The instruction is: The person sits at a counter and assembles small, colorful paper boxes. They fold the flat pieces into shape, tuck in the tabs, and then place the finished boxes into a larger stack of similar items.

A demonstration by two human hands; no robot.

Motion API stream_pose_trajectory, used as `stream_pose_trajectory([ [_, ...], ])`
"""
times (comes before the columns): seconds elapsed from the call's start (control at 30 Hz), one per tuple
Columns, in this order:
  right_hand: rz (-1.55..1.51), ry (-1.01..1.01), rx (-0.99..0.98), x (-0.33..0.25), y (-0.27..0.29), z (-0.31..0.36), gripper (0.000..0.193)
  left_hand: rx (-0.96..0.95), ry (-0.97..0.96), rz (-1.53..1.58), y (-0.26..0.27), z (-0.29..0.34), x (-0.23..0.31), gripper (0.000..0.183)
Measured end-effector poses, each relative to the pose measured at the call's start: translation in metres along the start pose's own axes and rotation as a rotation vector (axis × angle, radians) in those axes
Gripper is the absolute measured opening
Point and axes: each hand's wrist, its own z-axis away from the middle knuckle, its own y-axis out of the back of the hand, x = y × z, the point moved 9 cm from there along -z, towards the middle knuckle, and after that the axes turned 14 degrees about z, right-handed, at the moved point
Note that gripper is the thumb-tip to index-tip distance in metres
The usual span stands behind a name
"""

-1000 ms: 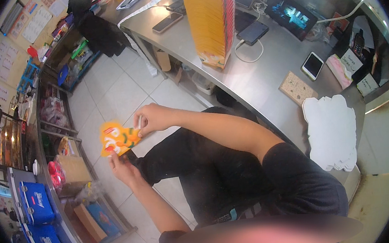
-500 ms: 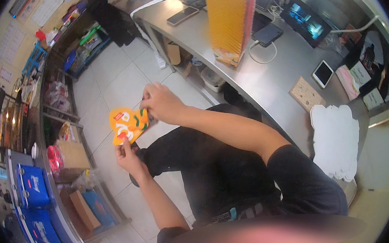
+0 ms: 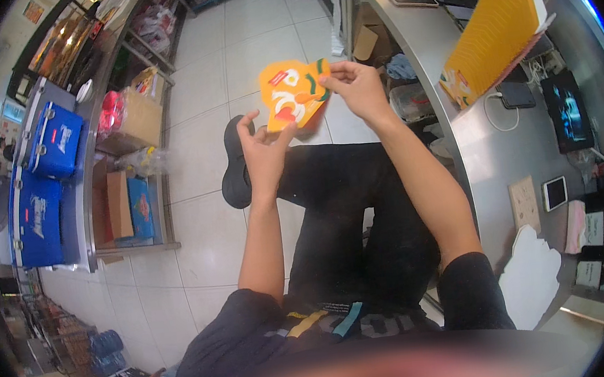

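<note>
A flat orange-yellow printed paper food carton (image 3: pixel 285 88), with white, red and green shapes on it, is up in front of me over my bent leg. My right hand (image 3: pixel 358 88) pinches its right edge between thumb and fingers. At its lower edge is my left hand (image 3: pixel 267 148), the thumb against the carton and the index finger raised away from it. Any contact of the other left fingers behind the carton is hidden. On the counter to the right stands a tall nested stack of similar yellow cartons (image 3: pixel 494 35).
The steel counter (image 3: pixel 485 163) holds phones (image 3: pixel 555 194), a dark tablet (image 3: pixel 569 112), cables, a beige board (image 3: pixel 524 203) and white cut-out cardboard (image 3: pixel 531 275). Blue cases (image 3: pixel 57 139) and cardboard boxes (image 3: pixel 131 117) occupy the left shelving. My dark shoe (image 3: pixel 236 166) shows over the tiled floor.
The view has swung left, so hands and carton appear higher and further right. My left fingers have spread from their pinch on the lower edge; my right hand still grips the carton.
</note>
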Motion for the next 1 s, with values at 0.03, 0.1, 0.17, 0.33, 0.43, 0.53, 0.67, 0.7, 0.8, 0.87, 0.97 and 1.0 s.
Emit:
stream_pose_trajectory([
  [0.03, -0.016, 0.044, -0.011, -0.003, 0.001, 0.0, 0.031, 0.017, -0.046, -0.144, 0.002, -0.001, 0.007, 0.049],
  [0.1, -0.029, 0.062, -0.015, -0.006, 0.005, 0.0, 0.026, 0.111, -0.387, -0.561, 0.002, 0.003, 0.044, 0.049],
  [0.17, -0.019, 0.056, -0.069, -0.01, 0.002, 0.002, 0.02, 0.041, -0.386, -0.454, -0.002, -0.007, 0.049, 0.047],
  [0.33, 0.077, 0.252, -0.054, -0.044, -0.008, 0.014, 0.011, -0.205, 0.291, 0.45, -0.034, -0.025, 0.003, 0.035],
  [0.43, 0.309, 0.511, 0.131, -0.074, -0.008, 0.03, 0.01, -0.178, 0.225, 0.494, -0.045, -0.022, 0.007, 0.032],
  [0.53, 0.279, 0.582, 0.043, -0.083, -0.015, 0.038, 0.013, -0.14, 0.228, 0.552, -0.05, -0.017, 0.006, 0.033],
  [0.67, 0.262, 0.374, -0.13, -0.066, -0.024, 0.029, 0.021, -0.151, 0.172, 0.43, -0.048, -0.013, 0.01, 0.034],
  [0.7, 0.263, 0.37, -0.12, -0.065, -0.024, 0.028, 0.022, -0.165, 0.169, 0.468, -0.049, -0.011, 0.011, 0.034],
  [0.8, 0.134, 0.348, -0.098, -0.062, -0.024, 0.026, 0.023, -0.183, 0.184, 0.575, -0.051, -0.008, 0.011, 0.034],
  [0.87, -0.001, 0.316, -0.111, -0.059, -0.025, 0.024, 0.022, -0.205, 0.187, 0.627, -0.054, -0.008, 0.013, 0.035],
  [0.97, -0.155, 0.253, -0.162, -0.053, -0.027, 0.021, 0.021, -0.22, 0.178, 0.667, -0.055, -0.007, 0.016, 0.036],
  [1.0, -0.173, 0.233, -0.173, -0.052, -0.027, 0.02, 0.02, -0.219, 0.186, 0.658, -0.054, -0.008, 0.015, 0.035],
])
